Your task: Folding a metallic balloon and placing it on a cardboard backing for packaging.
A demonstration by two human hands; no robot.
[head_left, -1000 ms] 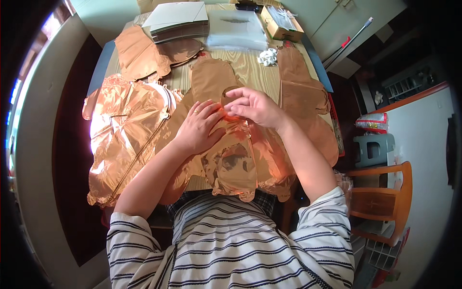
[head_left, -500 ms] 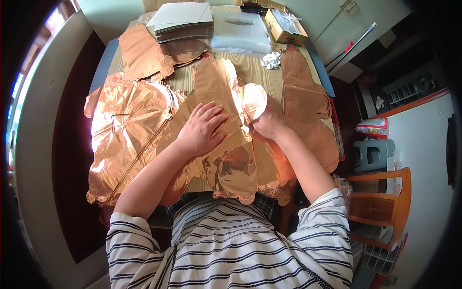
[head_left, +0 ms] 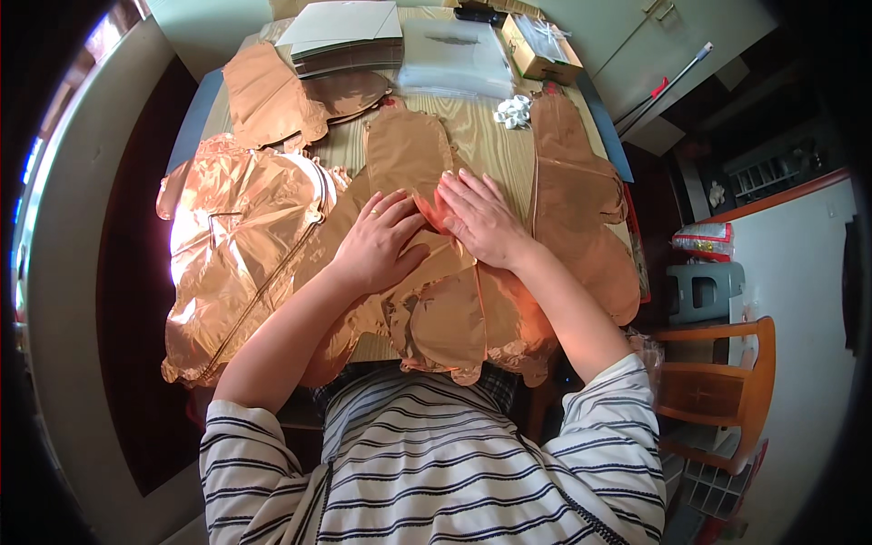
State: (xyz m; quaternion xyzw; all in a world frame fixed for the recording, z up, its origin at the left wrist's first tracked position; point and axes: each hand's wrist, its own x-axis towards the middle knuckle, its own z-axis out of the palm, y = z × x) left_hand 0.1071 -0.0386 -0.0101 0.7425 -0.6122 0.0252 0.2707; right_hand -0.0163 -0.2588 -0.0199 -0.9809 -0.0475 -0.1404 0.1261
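A flat copper-coloured foil balloon (head_left: 406,145) lies in front of me on the wooden table, partly folded over on itself. My left hand (head_left: 383,238) rests on it with the fingers stretched out, pressing the foil down. Beside it my right hand (head_left: 480,218) lies flat on the fold at the balloon's right side, fingers extended. The foil under both palms is hidden. Left of my hands is a pile of shiny, crinkled foil balloons (head_left: 245,245). To the right lies another flat foil balloon (head_left: 572,200).
At the back stand a stack of white cards (head_left: 341,32), a pile of clear plastic bags (head_left: 454,59) and an open carton (head_left: 542,54). A small white bundle (head_left: 513,112) lies near them. More folded foil (head_left: 268,100) is at the far left. A wooden chair (head_left: 718,386) stands right.
The raised, shining flap of foil on the right has been folded over to the left and flattened. My right hand moved from gripping its edge to lying on top; the left stayed.
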